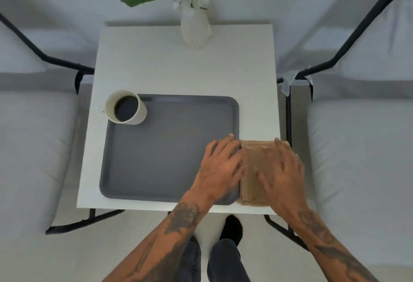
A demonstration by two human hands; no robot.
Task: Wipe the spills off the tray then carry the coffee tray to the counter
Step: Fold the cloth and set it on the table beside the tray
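Grey rigid plastic tray [165, 152] lies near on white worktop [178, 67]; full cup [126, 107] far-left, spill-prone. Hands flat, unclenched: left [220, 165] on tray's right rim, right [282, 170] on soft brown folded cloth [252, 170] beside it. Level two-sided lift is advised.

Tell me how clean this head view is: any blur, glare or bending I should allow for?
Head view: both hands, left and right, are motion-blurred over the folded brown paper napkin; the flat grey plastic tray and white coffee cup look soft; light is even, no glare; wide-angle bending bows the black chair frames.
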